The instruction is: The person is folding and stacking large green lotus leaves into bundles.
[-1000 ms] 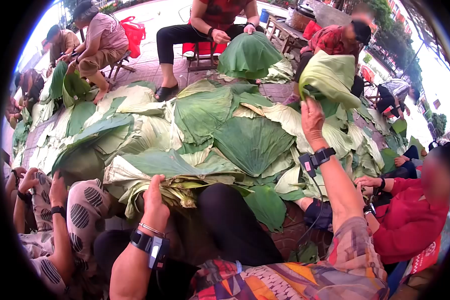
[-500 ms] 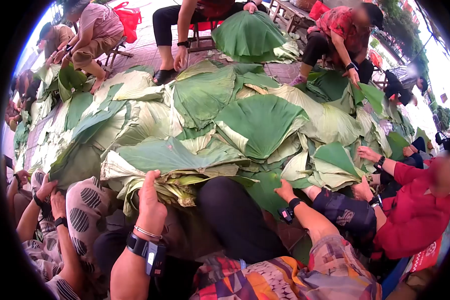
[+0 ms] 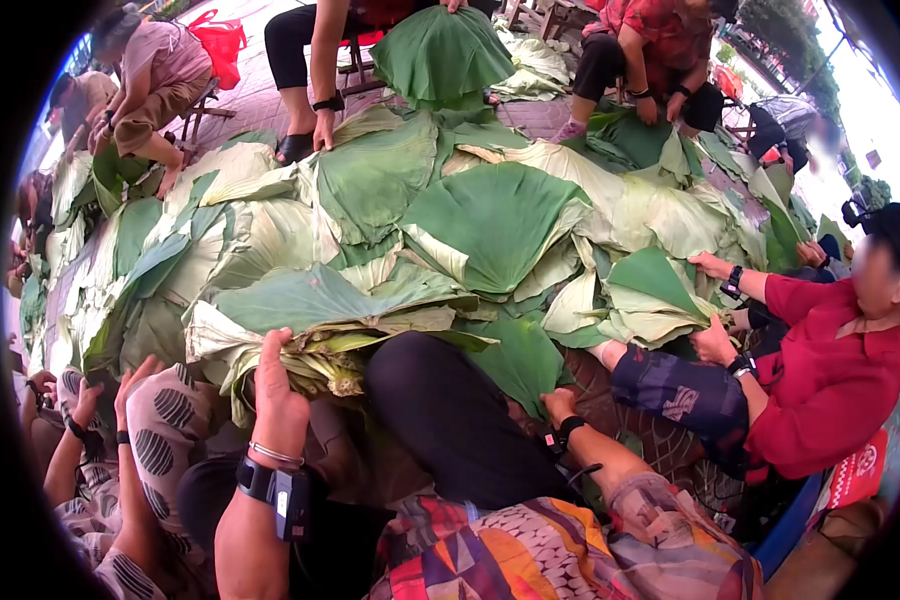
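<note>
My left hand (image 3: pixel 282 395), with a bangle and a black wrist device, is closed on the near edge of a stack of folded lotus leaves (image 3: pixel 320 300), thumb on top. The cut stem ends of the stack show just right of the thumb. My right hand (image 3: pixel 560 405) grips the lower edge of a green leaf (image 3: pixel 518 360) beyond my dark-trousered knee. Behind both hands spreads a large heap of green and pale leaves, with a broad dark-green leaf (image 3: pixel 495 225) in the middle.
On the right sits a person in a red shirt (image 3: pixel 830 390), both hands on leaves. A person in patterned clothes (image 3: pixel 160 430) is close on my left. Others sit across the heap, one holding a green leaf bundle (image 3: pixel 440 55). Brick paving (image 3: pixel 260 50) shows behind.
My right hand has moved down and slightly left, and the green leaf's corner now reaches it. Across the heap, the leaf bundle has been lifted. The whole view has shifted slightly.
</note>
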{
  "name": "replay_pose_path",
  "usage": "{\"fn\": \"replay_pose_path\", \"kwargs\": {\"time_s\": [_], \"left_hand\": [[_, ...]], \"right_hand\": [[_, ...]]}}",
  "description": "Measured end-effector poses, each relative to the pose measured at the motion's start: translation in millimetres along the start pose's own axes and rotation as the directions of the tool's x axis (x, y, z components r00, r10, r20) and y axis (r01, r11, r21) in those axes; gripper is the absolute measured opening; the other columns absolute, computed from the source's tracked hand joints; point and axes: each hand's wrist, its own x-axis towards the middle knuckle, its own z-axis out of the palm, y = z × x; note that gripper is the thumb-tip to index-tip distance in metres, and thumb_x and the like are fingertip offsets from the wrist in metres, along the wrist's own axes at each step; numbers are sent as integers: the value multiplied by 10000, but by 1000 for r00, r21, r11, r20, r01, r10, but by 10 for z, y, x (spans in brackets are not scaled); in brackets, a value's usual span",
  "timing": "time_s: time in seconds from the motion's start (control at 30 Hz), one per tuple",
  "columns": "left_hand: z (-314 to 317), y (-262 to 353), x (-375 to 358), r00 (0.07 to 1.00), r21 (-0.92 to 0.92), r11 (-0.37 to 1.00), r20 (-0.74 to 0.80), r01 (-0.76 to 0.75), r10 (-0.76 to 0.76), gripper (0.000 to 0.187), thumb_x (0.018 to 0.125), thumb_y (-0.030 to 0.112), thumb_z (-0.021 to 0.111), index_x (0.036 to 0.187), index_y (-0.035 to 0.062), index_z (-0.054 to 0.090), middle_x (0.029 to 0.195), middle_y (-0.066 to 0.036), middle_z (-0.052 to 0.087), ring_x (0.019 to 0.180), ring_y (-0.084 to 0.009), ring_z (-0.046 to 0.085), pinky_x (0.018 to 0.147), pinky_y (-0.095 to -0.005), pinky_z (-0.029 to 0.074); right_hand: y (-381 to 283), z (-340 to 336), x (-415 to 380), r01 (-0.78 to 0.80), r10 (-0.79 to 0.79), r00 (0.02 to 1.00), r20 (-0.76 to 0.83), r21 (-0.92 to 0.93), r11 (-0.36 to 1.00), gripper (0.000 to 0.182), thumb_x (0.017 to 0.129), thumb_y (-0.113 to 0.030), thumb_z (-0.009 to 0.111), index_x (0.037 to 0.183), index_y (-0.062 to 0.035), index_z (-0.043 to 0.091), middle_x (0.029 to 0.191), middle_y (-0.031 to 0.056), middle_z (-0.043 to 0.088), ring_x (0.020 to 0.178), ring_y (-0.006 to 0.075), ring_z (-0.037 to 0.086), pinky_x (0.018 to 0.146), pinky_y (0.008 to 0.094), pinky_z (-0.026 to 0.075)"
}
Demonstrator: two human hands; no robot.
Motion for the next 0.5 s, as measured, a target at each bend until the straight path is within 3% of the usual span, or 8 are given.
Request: {"fn": "replay_pose_path", "kwargs": {"time_s": [0.07,0.17,0.3,0.37,0.5], "left_hand": [[-65,2,55,1000,-16,1000,2,-14,14,269,720,186,624,932,42,545,917,-94,580,800,-242,587,724,-379,494],[-123,-42,108,999,-18,999,-11,-42,42,267,720,191,628,923,33,555,914,-92,574,798,-235,578,729,-378,487],[-140,-61,152,997,-7,998,-26,-67,67,259,726,201,632,916,33,579,925,-89,567,812,-231,573,735,-373,482],[-167,-79,189,997,-13,997,-11,-73,73,260,724,204,631,914,33,583,932,-89,567,816,-232,573,736,-371,482],[-180,-90,205,996,-23,996,-17,-82,82,267,715,205,639,910,33,582,937,-89,566,817,-232,573,737,-371,483]], "right_hand": [[-187,-45,-3,14,-59,992,109,375,927,121,692,-92,631,753,4,589,642,66,575,592,192,552,543,339,445],[-621,-275,-47,-11,-64,987,146,462,887,29,691,-3,591,677,-20,573,643,19,562,567,127,505,519,293,404],[-1357,-699,412,267,-344,938,44,542,797,71,708,-30,596,772,1,592,681,33,579,586,117,525,538,262,419],[-2051,-1021,254,389,-514,857,-23,683,618,101,724,-24,589,819,8,598,737,36,598,624,96,534,585,235,437],[-3198,-1538,-122,484,-668,732,-134,792,371,140,760,-27,586,894,13,587,818,35,607,692,92,552,658,231,451]]}}
